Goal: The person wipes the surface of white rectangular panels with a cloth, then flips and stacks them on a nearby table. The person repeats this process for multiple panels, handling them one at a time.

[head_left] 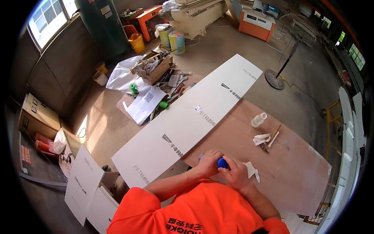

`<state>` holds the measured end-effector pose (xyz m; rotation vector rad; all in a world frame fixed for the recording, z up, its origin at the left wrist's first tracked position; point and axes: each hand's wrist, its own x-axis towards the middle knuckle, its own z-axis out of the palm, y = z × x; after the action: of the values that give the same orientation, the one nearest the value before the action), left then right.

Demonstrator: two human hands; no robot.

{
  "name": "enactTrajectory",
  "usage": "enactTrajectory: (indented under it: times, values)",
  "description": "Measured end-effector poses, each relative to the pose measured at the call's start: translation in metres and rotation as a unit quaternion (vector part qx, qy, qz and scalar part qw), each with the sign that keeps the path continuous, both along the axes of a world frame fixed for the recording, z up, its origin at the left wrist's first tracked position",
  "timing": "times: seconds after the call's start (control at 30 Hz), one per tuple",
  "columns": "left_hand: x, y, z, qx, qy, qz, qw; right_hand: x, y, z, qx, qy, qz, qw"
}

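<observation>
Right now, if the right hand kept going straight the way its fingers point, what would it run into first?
The right hand points left, fingertips at the blue cap, so that comes first. The left hand, wrapped around the same blue object, lies just behind it. Depth is hard to judge in this view.

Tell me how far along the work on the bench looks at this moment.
Already in place: a long white panel lies across the brown bench, with a small clear bottle and crumpled rag set out. In hand: the left hand grips a blue-capped container while the right hand touches its cap. The panel's visible face shows nothing applied.
</observation>
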<state>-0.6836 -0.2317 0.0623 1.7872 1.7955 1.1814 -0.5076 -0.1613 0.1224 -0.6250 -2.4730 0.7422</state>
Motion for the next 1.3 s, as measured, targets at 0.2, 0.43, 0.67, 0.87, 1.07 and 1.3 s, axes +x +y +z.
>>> enactTrajectory:
  times: [0.2,0.43,0.67,0.87,1.07,1.3]
  values:
    - [-0.24,-0.016,-0.029,0.051,-0.199,0.362,0.909,-0.017,0.001,-0.016,-0.047,-0.068,-0.065,0.994]
    - [-0.551,-0.042,-0.069,0.158,-0.062,0.597,0.784,0.0,-0.006,-0.043,-0.132,-0.183,-0.151,0.962]
    - [-0.65,-0.04,-0.124,0.138,-0.12,0.643,0.744,-0.003,-0.028,-0.052,-0.13,-0.241,-0.182,0.944]
    - [-0.666,-0.018,-0.147,0.113,-0.116,0.571,0.805,-0.02,-0.046,-0.046,-0.186,-0.27,-0.226,0.917]
    - [-0.68,-0.077,-0.146,0.103,-0.189,0.516,0.829,-0.003,-0.037,-0.066,-0.188,-0.289,-0.194,0.919]
    - [-0.519,-0.053,-0.167,0.044,0.036,0.594,0.802,0.062,-0.08,-0.097,-0.272,-0.317,-0.302,0.857]
